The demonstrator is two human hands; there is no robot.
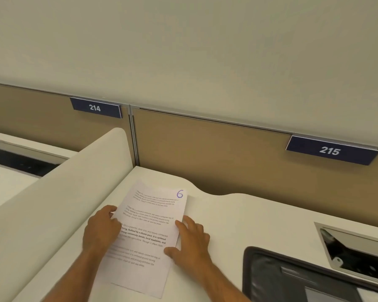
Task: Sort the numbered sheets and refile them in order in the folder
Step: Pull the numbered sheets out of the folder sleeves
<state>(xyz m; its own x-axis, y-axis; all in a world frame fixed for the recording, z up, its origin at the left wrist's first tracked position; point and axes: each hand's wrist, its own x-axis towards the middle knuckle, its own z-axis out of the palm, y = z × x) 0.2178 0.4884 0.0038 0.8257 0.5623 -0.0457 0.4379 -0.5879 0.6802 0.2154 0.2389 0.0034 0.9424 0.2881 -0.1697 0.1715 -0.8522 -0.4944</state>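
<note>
Both hands (147,234) flat on sheet 6 (150,223); folder (292,277) cut off at frame edge.

Sheets (147,225) on desk (238,216) near left edge; hands (102,229) flank them; folder (292,277) at front right.

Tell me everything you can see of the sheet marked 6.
The sheet marked 6 is white paper with printed paragraphs and a handwritten blue 6 in its top right corner. It lies flat, face up and slightly skewed on the white desk. The left hand rests on its left edge, the right hand on its right edge.
</note>
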